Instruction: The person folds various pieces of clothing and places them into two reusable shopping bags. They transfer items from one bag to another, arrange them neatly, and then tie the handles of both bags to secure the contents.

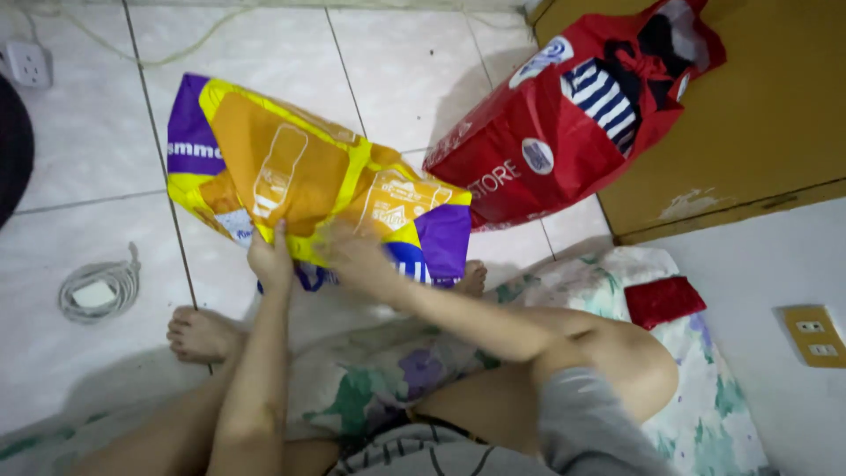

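1. A large crinkled plastic bag, yellow and orange with purple ends (300,176), lies on the glossy white tiled floor (397,70), just beyond the person's bare feet.
2. The left hand (270,260) pinches the bag's near edge, fingers closed on the thin film, thumb up against the orange panel.
3. The right hand (357,256) rests on the bag's near edge beside it; it is blurred, so I cannot tell whether the fingers are gripping.
4. To the right, a shiny red plastic shopping bag (546,132) holding striped cloth leans against a mustard-coloured wooden cabinet (758,115), touching the yellow bag's far right corner.
5. A coiled white cable (97,291) lies at near left; a floral fabric mat (705,388) covers the floor under the legs.
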